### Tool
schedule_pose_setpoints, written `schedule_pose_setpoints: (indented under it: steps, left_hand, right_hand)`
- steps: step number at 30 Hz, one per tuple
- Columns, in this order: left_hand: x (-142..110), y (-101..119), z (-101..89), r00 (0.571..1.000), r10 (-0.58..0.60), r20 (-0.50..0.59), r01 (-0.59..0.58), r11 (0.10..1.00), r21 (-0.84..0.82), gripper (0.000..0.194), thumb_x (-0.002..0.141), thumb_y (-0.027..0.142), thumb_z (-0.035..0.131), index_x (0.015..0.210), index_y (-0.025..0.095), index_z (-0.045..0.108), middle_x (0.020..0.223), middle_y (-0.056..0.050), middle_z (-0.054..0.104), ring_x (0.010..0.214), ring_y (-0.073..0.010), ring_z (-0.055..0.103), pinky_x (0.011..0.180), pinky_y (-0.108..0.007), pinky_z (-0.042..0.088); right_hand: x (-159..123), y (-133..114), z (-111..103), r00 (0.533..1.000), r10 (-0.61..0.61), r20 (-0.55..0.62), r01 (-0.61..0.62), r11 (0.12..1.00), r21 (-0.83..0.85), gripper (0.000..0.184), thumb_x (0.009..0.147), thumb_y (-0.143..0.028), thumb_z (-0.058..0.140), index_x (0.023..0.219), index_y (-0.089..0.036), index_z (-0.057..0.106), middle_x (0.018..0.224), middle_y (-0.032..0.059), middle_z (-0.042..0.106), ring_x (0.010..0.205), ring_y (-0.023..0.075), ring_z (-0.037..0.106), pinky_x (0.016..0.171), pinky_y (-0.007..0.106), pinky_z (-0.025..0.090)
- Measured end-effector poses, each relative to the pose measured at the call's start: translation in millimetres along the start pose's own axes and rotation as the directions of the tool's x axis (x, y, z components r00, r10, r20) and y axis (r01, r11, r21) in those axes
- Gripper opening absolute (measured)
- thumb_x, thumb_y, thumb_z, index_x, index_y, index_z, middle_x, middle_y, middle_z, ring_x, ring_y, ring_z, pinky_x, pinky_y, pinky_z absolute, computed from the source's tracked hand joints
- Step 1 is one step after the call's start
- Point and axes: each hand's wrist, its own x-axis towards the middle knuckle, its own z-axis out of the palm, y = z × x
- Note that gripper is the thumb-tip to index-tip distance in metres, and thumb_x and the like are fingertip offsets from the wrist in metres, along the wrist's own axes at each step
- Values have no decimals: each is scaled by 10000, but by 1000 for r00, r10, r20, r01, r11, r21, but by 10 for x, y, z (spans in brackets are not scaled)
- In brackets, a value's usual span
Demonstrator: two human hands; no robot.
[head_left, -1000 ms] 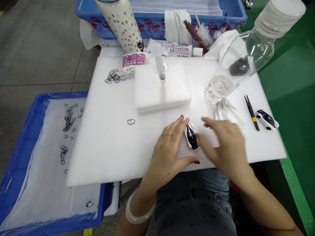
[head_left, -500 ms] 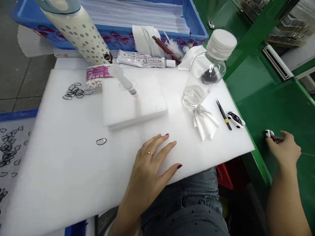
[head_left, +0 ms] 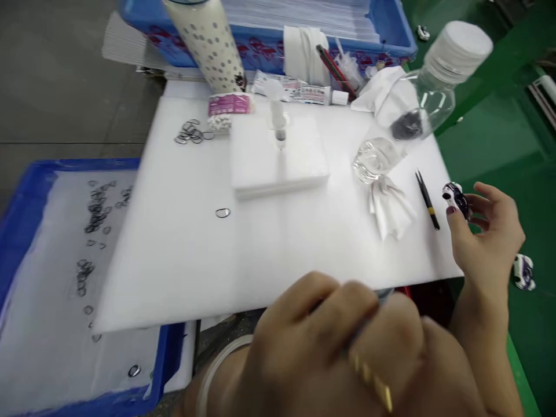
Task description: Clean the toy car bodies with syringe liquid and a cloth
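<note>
At the right edge of the white foam board (head_left: 182,278), my right hand (head_left: 489,226) pinches a small white-and-dark toy car (head_left: 456,198) between thumb and fingers. Left of that hand lie dark tweezers (head_left: 427,200) with a yellow band. A second toy car (head_left: 524,272) rests on the green surface, right of my right wrist. Close to the camera, my left hand (head_left: 347,347) is raised and smeared by motion; its knuckles are bent and its fingertips are hidden. One thin dark ring (head_left: 223,213) lies alone on the board.
A clear bottle (head_left: 438,87) and a crumpled tissue (head_left: 391,208) stand towards the right. A syringe (head_left: 278,119) sticks in the foam block (head_left: 299,168). Cotton swabs (head_left: 228,110), a tube (head_left: 295,88) and a dotted flask (head_left: 212,46) line the back. A blue tray (head_left: 39,174) holds more rings.
My right hand has let go of one car on the green surface and taken the one beside the tweezers. My left hand has risen off the board towards the camera. The view has shifted.
</note>
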Motion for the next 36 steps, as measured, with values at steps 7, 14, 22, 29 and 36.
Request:
schedule_pose_setpoints:
  steps: [7,14,22,29,36]
  left_hand:
    - [-181,-652,342,997,-46,-62,64,941,332,472,957,196,559,1415,116,477,1377,-183,611,1223,-294,631,938,-448,613]
    - [-424,-711,463,983,-132,-130,151,977,149,545,915,224,654,1429,183,475,1325,-134,635,1192,-257,642,988,-400,587]
    - [-339,-786,370,994,-70,79,50,971,236,680,935,460,619,1489,136,395,1445,-197,524,1155,-308,593,938,-474,572]
    - [-324,-814,364,993,-65,103,41,975,220,730,898,415,688,1495,131,380,1475,-182,502,1154,-306,562,954,-476,555]
    - [-243,-889,289,970,-5,244,-43,980,193,591,882,257,715,1418,168,481,1482,-118,519,1302,-307,465,1023,-494,522]
  right_hand:
    - [-274,-1109,251,406,-786,466,520,618,590,442,927,-65,487,1312,-263,578,1260,71,671,1157,214,637,948,405,564]
    - [407,-1831,645,717,-589,373,378,778,502,280,913,-238,592,1192,-219,612,1099,51,705,997,197,668,837,330,547]
    - [622,-2162,1127,608,-562,561,325,821,470,241,1011,-346,486,927,-178,637,862,33,664,840,175,613,804,324,464]
    - [459,-1914,654,680,-565,467,28,656,754,290,1008,-449,482,1012,-205,638,926,33,607,882,143,614,776,306,497]
    - [-104,-1201,517,694,-530,488,-316,385,867,261,947,-467,612,855,-226,652,694,-17,496,638,106,443,583,264,384]
